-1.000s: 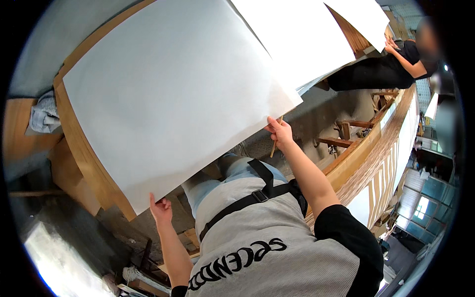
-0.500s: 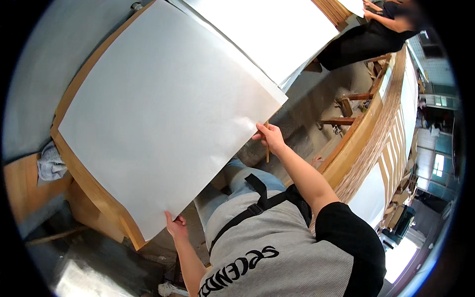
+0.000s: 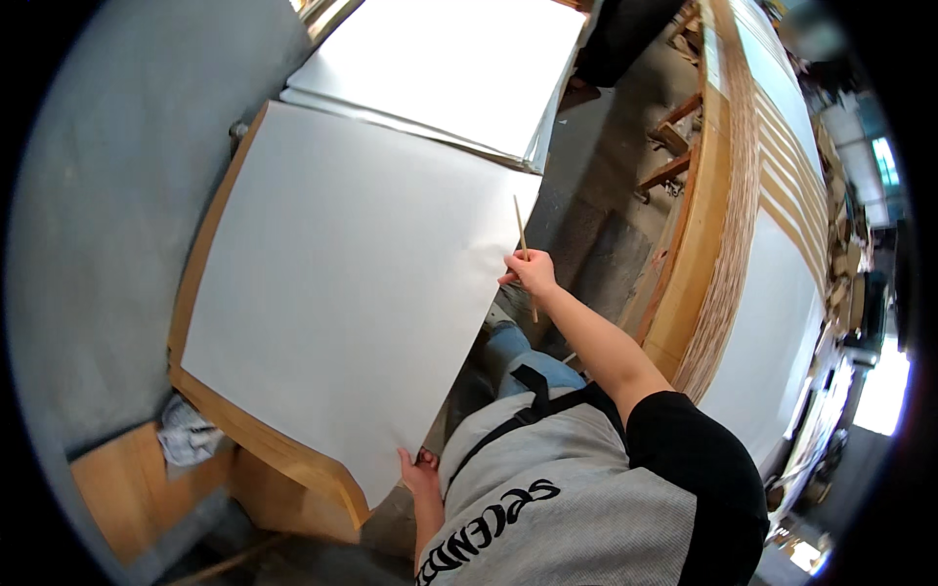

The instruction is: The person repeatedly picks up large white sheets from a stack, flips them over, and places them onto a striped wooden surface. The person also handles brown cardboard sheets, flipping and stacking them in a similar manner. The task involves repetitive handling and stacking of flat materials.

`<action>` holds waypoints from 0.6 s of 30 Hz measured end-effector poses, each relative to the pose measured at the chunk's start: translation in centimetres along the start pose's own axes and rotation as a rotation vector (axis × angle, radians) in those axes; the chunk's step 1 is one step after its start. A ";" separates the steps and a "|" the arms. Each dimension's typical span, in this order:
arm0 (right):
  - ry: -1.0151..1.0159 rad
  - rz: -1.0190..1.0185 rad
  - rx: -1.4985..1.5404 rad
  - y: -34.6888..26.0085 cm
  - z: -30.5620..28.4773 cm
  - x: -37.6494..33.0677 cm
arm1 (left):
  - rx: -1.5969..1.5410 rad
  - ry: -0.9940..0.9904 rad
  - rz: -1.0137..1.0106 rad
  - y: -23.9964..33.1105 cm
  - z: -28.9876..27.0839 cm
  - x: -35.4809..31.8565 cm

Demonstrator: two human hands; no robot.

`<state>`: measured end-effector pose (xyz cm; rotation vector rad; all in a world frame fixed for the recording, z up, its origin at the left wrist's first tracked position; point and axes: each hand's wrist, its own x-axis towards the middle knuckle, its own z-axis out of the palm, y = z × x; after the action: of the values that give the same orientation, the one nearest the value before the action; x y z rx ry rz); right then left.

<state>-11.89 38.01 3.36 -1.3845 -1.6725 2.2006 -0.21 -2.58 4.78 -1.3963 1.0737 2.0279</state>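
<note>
A large white sheet (image 3: 342, 283) lies in front of me over a tan board (image 3: 264, 449) whose edge shows along its left and near sides. At the sheet's near corner my left hand (image 3: 420, 474) is closed, pinching the edge with the thumb on top. My right hand (image 3: 531, 272) is closed at the sheet's right edge. It holds a thin wooden stick (image 3: 520, 217), which points up past the fingers. Whether its fingertips also grip the sheet is hard to see. Beyond the sheet's far edge rests a stack of white sheets (image 3: 440, 73).
To the right runs a long wooden bench (image 3: 713, 146) with layered edges (image 3: 728, 293) and white panels (image 3: 757, 337) on it. A crumpled cloth (image 3: 186, 433) sits by the near left corner, beside a grey wall (image 3: 107, 225). Another person's dark-clothed leg (image 3: 625, 39) shows at the far end.
The view has turned, so the sheet and far stack sit lower. My left hand appears further right and lower. The stick in my right hand now sticks up further above the fingers.
</note>
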 end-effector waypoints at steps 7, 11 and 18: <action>0.001 0.096 -0.045 -2.3 0.4 -2.9 | 0.149 0.028 0.237 4.7 2.9 -4.5; -0.179 0.195 -0.034 -4.5 1.9 -4.5 | 0.289 0.040 0.503 7.7 5.3 -7.7; -0.365 -0.137 0.068 -8.3 0.3 -6.6 | 0.619 -0.207 1.486 20.3 15.3 -10.0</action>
<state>-11.89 37.79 13.93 -0.8606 -1.7119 2.5153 -19.81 -1.81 23.78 0.1416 2.7548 2.0842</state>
